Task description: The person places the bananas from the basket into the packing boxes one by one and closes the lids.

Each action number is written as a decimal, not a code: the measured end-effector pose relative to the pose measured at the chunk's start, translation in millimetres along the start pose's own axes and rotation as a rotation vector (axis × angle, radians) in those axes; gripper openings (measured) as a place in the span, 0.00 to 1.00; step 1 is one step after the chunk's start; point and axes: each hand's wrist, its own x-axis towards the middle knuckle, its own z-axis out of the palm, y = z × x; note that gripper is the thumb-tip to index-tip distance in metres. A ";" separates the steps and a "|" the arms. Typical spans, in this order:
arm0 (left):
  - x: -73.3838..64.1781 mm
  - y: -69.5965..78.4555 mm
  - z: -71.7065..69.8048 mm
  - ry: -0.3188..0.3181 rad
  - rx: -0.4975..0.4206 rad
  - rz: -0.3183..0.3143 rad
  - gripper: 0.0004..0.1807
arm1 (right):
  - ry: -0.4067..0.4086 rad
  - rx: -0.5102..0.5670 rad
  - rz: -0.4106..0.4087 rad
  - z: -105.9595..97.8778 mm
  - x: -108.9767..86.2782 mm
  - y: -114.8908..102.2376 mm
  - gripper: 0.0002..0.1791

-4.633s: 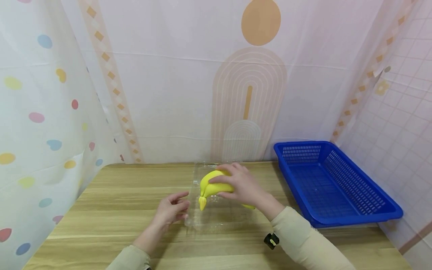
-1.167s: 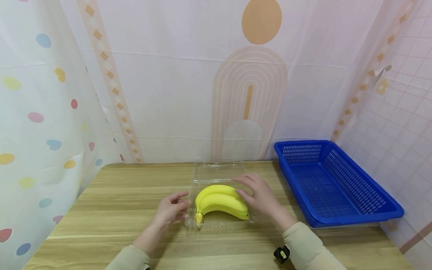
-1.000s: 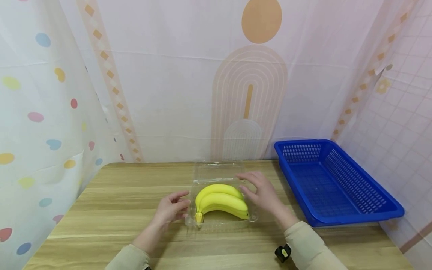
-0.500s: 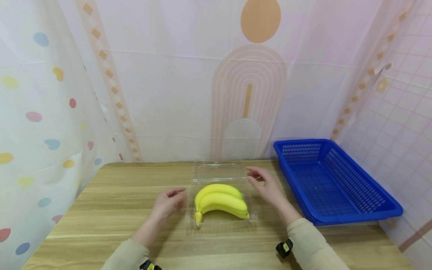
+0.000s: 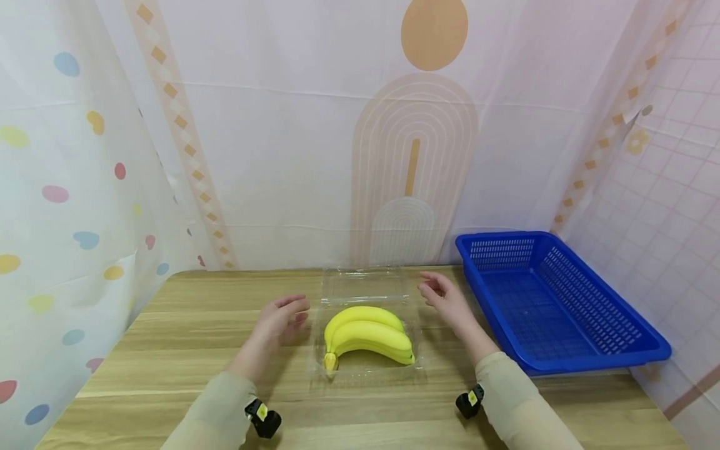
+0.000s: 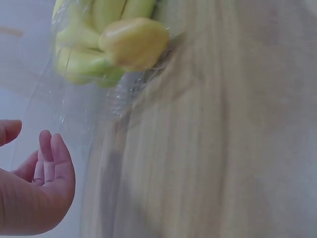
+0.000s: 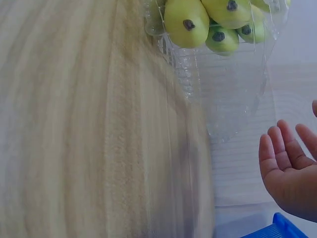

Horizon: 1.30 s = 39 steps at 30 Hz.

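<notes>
A bunch of yellow bananas (image 5: 368, 336) lies in a clear plastic clamshell box (image 5: 419, 359), stem end toward the left. The box's lid (image 5: 364, 284) is folded back behind it on the table. My left hand (image 5: 278, 320) hovers left of the box, holding nothing, its fingers relaxed. On the other side, near the lid's right edge, my right hand (image 5: 448, 303) is raised with loosely bent fingers and nothing in it. Both wrist views show a gap between each hand and the box. The banana tips (image 7: 218, 35) face the right wrist camera.
A blue plastic basket (image 5: 509, 337) with slotted sides stands at the right of the wooden table (image 5: 214, 337). Patterned curtains (image 5: 281, 156) hang behind the table and at both sides.
The right hand laid the bananas in the box, let go and drew back to the right. The left hand moved away from the box's left edge, slightly up.
</notes>
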 end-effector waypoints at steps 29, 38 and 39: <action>47.5 6.6 4.0 -0.065 -0.025 -0.031 0.35 | -0.032 0.306 0.287 17.6 34.4 19.7 0.28; 63.2 -0.2 1.2 -0.085 -0.034 -0.037 0.40 | -0.049 0.348 0.338 20.9 39.6 19.4 0.31; 66.0 -1.8 0.0 -0.093 -0.044 -0.033 0.42 | -0.051 0.349 0.337 21.0 40.0 19.7 0.31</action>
